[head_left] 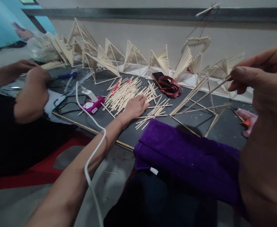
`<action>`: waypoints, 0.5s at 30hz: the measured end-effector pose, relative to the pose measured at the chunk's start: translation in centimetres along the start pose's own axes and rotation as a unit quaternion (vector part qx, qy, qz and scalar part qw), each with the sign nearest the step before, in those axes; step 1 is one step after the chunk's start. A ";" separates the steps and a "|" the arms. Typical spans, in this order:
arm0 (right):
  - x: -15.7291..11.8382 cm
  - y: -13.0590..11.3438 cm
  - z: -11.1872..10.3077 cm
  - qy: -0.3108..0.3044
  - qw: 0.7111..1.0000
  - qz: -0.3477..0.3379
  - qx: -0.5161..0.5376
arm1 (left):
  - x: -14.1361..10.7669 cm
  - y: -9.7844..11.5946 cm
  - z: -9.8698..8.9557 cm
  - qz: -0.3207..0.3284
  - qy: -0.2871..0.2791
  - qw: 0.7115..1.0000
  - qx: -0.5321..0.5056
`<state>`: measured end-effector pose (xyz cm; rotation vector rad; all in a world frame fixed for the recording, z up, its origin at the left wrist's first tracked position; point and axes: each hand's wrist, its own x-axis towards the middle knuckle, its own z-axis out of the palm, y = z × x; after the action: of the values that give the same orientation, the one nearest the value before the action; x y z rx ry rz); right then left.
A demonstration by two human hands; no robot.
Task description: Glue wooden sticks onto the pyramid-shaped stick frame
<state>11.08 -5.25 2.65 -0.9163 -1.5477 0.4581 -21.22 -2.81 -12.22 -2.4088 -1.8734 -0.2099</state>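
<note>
My left hand (136,106) lies over a pile of thin wooden sticks (123,96), palm down with its fingers stretched out and touching some of them. Raised at the right, my right hand (261,71) pinches the end of one wooden stick (215,89) between thumb and finger. That stick slants down and left toward a partly built stick frame (188,126) standing on the dark table (126,138); whether its far end touches the frame, I cannot tell. A purple cloth (176,148) covers my lap and reaches the table edge.
Several finished stick frames (161,61) line the wall. A phone with a maroon strap (173,86) lies behind the pile. A purple power socket (93,104) carries a white cable (103,135) crossing my left arm. A pink glue gun (248,119) lies right; another person's arms (32,91) work at left.
</note>
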 end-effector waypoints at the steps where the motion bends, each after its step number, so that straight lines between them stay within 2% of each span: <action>1: 0.0 0.1 0.0 -0.002 1.000 -0.001 -0.002 | -0.4 0.8 0.1 0.014 0.005 1.000 -0.009; 4: 0.0 0.3 -0.1 -0.012 1.000 -0.005 0.000 | -1.4 2.1 -0.2 0.074 0.011 0.996 -0.045; 6: 0.0 0.4 -0.2 -0.015 1.000 -0.004 -0.004 | -1.6 1.5 -0.8 0.071 0.036 0.995 -0.065; 7: 0.0 0.5 -0.2 -0.016 1.000 -0.004 -0.005 | -1.6 0.7 -1.1 0.041 0.056 0.995 -0.068; 9: 0.0 0.5 -0.3 -0.015 1.000 -0.009 0.004 | -1.5 -1.7 -1.8 -0.070 0.103 0.992 -0.036; 11: 0.0 0.5 -0.3 -0.012 1.000 -0.016 0.016 | -1.3 -4.3 -2.2 -0.138 0.098 0.986 0.000; 15: -0.1 0.1 -0.1 -0.006 1.000 -0.003 0.010 | -1.2 -7.5 -1.9 -0.113 0.061 0.991 -0.020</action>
<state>11.24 -5.26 2.51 -0.8949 -1.5543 0.4761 -28.87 -2.36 -10.72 -2.1474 -2.0997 -0.4036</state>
